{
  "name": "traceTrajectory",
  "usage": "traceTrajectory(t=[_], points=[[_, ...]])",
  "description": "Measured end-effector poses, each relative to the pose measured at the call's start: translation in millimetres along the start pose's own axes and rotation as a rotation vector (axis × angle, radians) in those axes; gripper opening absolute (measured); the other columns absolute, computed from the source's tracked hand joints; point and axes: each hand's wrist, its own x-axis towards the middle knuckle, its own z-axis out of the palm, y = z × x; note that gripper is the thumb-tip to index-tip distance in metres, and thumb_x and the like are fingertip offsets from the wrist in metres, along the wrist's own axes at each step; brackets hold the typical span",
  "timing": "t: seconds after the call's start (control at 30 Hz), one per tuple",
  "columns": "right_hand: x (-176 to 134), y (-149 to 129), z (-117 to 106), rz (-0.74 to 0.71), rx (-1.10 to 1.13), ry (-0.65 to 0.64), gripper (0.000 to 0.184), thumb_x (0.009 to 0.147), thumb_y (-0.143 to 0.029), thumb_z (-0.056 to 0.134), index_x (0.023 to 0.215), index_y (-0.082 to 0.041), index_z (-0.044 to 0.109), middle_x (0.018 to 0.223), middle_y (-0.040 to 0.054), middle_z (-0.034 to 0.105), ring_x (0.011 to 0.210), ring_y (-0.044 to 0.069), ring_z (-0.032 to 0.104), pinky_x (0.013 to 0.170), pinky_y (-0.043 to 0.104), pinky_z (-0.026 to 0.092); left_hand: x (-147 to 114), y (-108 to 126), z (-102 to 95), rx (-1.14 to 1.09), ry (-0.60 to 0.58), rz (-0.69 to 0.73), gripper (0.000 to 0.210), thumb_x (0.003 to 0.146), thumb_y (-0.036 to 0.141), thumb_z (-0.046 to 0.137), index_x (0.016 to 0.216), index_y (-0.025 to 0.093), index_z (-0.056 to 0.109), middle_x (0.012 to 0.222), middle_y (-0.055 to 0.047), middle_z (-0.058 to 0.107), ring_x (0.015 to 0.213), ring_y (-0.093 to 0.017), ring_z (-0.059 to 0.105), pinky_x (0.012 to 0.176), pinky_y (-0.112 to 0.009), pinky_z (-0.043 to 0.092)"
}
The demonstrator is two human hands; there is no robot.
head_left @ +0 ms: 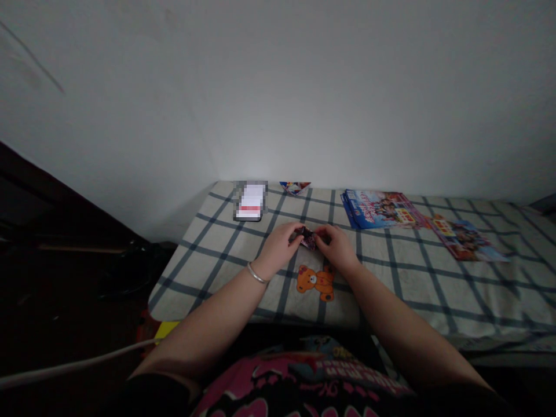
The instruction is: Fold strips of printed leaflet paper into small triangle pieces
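Between my two hands is a small piece of dark, printed folded paper, held above the checked cloth. My left hand, with a silver bangle at the wrist, pinches its left side. On the other side, the fingers of my right hand are closed on its right edge. Part of the paper is hidden by my fingers. Just below the hands, an orange teddy bear picture shows on the cloth. Farther back, near the wall, lies a triangular folded paper with a colourful print.
A phone with a lit, pixelated screen lies at the back left. To the right is a stack of printed leaflets, and beside it another leaflet. The checked tablecloth meets a pale wall. A pale cable runs at lower left.
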Motion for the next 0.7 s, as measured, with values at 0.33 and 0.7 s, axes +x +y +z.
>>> traceTrajectory(t=[0.33, 0.7], points=[[5, 17, -4, -0.064, -0.091, 0.101, 0.006, 0.080, -0.024, 0.065, 0.081, -0.023, 0.071, 0.096, 0.0067, 0.070, 0.097, 0.025, 0.061, 0.092, 0.044, 0.041, -1, 4, -4.0, 0.233, -0.134, 0.242, 0.032, 0.091, 0.013, 0.052, 0.120, 0.024, 0.060, 0.119, -0.001, 0.065, 0.111, -0.016, 0.059, 0.100, -0.036, 0.048], [5, 21, -2, -0.073, -0.118, 0.089, 0.009, 0.081, -0.025, 0.063, 0.080, -0.022, 0.071, 0.094, 0.0060, 0.071, 0.097, 0.024, 0.062, 0.093, 0.044, 0.042, -2, 9, -7.6, 0.325, -0.254, 0.281, 0.035, 0.086, 0.009, 0.056, 0.115, 0.026, 0.065, 0.120, 0.000, 0.066, 0.107, -0.019, 0.060, 0.096, -0.038, 0.050]])
